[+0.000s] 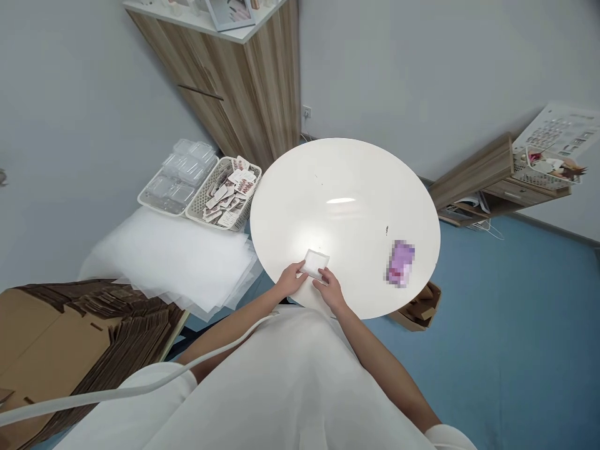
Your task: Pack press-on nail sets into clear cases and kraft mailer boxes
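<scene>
Near the front edge of the round white table (347, 169), a small white square item (315, 263) is held between both hands. My left hand (291, 279) grips its left side, thumb and fingers at the edge. On the lower right corner, my right hand (330, 288) pinches it with thumb and fingers. The item looks flat and pale, with a slightly raised rim. A blurred purple object (400, 264) lies on the table to the right of my hands.
Left of the table are a basket of printed cards (229, 195), a basket of clear plastic boxes (178, 175), white sheets (173, 256) and stacked flat cardboard (51, 350). A wooden cabinet (225, 81) stands behind. A cardboard box (419, 312) sits at the lower right.
</scene>
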`<state>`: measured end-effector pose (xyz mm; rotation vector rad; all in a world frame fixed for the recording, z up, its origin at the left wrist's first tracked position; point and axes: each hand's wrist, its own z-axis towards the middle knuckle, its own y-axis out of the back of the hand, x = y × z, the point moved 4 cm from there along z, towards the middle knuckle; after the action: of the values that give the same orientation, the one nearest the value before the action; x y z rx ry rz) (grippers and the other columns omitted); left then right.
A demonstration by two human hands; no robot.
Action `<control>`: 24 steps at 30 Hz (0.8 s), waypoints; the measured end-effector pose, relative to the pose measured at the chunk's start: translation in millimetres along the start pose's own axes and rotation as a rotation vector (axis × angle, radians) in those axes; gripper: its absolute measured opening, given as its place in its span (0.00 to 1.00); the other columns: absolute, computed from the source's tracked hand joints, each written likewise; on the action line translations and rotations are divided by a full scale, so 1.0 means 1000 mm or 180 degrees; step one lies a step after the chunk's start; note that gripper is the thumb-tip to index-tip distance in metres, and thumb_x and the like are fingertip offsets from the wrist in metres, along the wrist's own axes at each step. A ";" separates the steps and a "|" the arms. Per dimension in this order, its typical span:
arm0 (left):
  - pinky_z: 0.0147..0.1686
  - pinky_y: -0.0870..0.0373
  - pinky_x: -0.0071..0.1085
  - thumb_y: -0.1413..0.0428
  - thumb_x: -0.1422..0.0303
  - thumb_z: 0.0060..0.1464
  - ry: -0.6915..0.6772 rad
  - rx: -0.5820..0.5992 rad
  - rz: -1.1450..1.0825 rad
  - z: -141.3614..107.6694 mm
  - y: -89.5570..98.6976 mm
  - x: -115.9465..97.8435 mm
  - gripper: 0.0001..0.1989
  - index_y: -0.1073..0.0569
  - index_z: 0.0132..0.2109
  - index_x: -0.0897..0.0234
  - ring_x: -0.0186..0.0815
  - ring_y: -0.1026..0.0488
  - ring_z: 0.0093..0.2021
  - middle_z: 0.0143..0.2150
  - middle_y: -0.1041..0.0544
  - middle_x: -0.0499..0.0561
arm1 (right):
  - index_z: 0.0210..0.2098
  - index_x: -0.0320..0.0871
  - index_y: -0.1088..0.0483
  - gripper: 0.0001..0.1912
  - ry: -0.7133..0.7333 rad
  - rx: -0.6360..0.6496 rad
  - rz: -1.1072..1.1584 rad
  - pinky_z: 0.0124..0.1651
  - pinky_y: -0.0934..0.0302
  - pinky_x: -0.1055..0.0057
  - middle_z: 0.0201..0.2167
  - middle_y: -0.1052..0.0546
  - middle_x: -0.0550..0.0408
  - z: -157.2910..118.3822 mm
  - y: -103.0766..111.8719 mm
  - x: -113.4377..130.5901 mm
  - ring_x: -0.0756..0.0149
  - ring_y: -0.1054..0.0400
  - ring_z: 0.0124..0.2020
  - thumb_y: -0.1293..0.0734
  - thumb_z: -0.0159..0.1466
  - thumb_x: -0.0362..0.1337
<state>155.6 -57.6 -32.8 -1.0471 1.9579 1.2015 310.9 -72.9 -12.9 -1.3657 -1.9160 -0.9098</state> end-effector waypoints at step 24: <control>0.52 0.41 0.37 0.48 0.69 0.47 0.0336 -0.0934 -0.0922 0.087 0.169 0.056 0.28 0.43 0.57 0.62 0.40 0.40 0.54 0.56 0.42 0.57 | 0.58 0.48 0.48 0.35 0.0266 0.0205 -0.0325 0.52 0.42 0.64 0.63 0.54 0.54 0.129 -0.148 0.118 0.59 0.48 0.58 0.35 0.52 0.44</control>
<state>-10.2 50.9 -40.1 -1.5136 1.6619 1.3140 125.2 60.7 -21.1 -1.1837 -1.9487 -0.9307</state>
